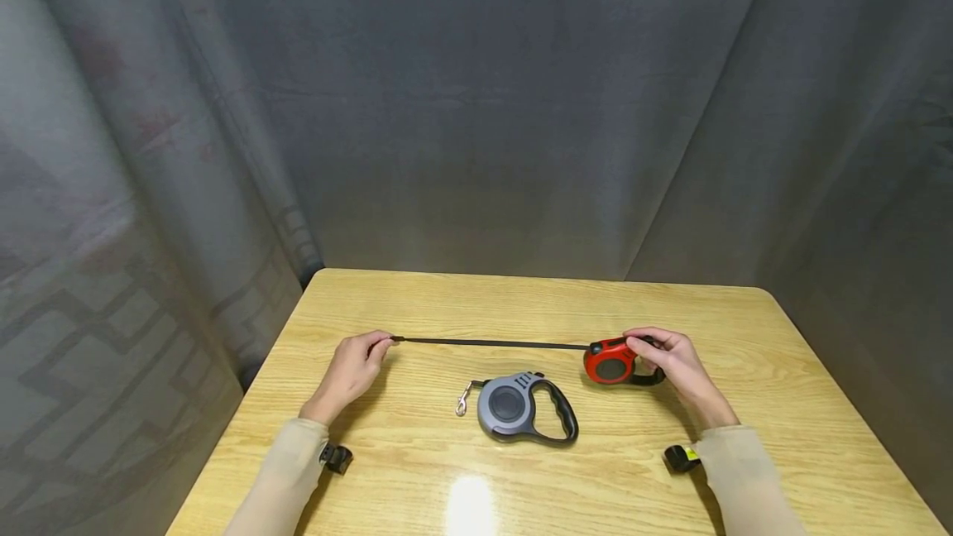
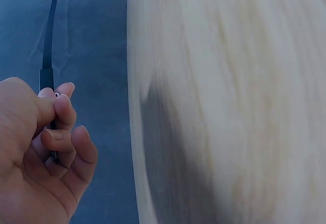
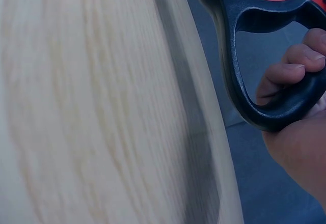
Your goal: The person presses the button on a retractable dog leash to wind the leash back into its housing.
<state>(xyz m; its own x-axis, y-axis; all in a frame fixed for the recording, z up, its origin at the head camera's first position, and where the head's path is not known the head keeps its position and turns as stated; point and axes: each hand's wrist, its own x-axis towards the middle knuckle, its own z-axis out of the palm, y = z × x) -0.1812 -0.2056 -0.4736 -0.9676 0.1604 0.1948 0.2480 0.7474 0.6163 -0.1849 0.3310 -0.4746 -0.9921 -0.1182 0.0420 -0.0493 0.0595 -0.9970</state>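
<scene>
My right hand [image 1: 681, 366] grips the black loop handle [image 3: 234, 76] of a red retractable dog leash [image 1: 612, 368], held above the table's right side. From its casing a thin black strap [image 1: 495, 343] runs left, drawn out straight. At its far end my left hand [image 1: 353, 370] pinches the strap's tip, where bits of metal show between curled fingers [image 2: 63, 114]; most of the clip is hidden. Between the hands, closer to me, a grey retractable dog leash [image 1: 506, 405] lies on the table with its silver clip [image 1: 462, 405] to the left.
The wooden table [image 1: 417, 470] has rounded far corners. Grey curtains [image 1: 476, 106] hang behind it and at both sides. A black wrist camera [image 1: 338, 459] sits on the left wrist, and another camera [image 1: 679, 459] on the right.
</scene>
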